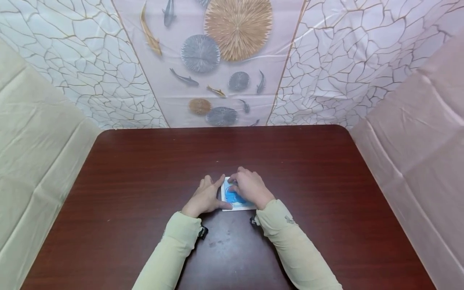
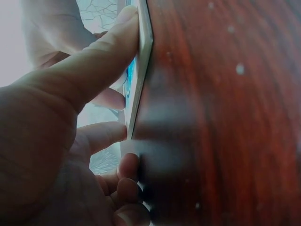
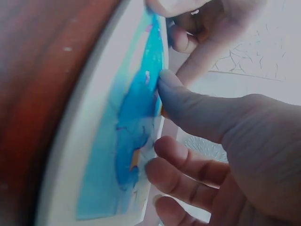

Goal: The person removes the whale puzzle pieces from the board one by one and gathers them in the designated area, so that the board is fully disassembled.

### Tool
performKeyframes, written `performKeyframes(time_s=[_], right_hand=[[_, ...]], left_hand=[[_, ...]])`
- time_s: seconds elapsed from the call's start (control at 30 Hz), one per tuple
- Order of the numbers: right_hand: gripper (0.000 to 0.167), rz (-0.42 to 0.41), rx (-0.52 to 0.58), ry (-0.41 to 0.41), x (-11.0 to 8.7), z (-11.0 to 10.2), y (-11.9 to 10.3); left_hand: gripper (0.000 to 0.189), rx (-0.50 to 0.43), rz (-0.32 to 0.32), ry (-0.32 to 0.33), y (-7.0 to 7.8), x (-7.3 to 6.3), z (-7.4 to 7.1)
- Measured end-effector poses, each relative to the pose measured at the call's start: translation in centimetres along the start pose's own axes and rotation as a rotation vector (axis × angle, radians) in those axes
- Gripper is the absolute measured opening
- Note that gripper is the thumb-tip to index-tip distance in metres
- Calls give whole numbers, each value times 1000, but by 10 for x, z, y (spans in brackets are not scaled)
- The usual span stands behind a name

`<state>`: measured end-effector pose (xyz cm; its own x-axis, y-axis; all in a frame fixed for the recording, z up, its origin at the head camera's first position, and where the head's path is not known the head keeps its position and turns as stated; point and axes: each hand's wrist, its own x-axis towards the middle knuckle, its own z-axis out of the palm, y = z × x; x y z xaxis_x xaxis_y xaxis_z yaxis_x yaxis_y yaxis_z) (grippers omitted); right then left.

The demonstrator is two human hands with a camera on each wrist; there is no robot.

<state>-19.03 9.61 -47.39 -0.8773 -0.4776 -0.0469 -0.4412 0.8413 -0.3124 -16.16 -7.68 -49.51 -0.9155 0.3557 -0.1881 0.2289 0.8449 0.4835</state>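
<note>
A small flat board (image 1: 248, 207) with a white border and a blue picture lies on the dark wooden table. At its left side is my left hand (image 1: 206, 197), thumb and index finger spread and fairly straight. The thumb rests over the near-left corner, and the index fingertip touches the board's edge (image 2: 139, 84). From above, my right hand (image 1: 251, 186) covers much of the picture. In the right wrist view its bent fingers and thumb (image 3: 175, 92) touch the picture (image 3: 124, 141). Whether they pinch a loose piece there cannot be made out.
The reddish-brown table (image 1: 152, 173) spreads around the board on all sides. A patterned cloth (image 1: 217, 80) hangs beyond the far edge, with pale padded panels (image 1: 32, 161) to the left and right. Both forearms wear pale yellow sleeves (image 1: 295, 245) with dark wrist straps.
</note>
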Motion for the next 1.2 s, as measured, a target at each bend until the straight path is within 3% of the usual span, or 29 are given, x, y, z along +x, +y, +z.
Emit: performKeyframes(time_s=[0.27, 0.67, 0.8, 0.93, 1.2], right_hand=[[18, 64, 37, 25, 9, 2, -2], [23, 120, 40, -40, 11, 6, -7], [23, 117, 41, -44, 10, 6, -7], [23, 119, 60, -58, 8, 5, -8], [24, 123, 79, -69, 7, 5, -7]], left_hand=[[104, 16, -1, -6, -1, -1, 0], [103, 18, -9, -13, -1, -2, -1], [89, 16, -2, -8, -1, -2, -2], [72, 49, -34, -1, 1, -1, -1], [69, 84, -66, 11, 3, 1, 1]])
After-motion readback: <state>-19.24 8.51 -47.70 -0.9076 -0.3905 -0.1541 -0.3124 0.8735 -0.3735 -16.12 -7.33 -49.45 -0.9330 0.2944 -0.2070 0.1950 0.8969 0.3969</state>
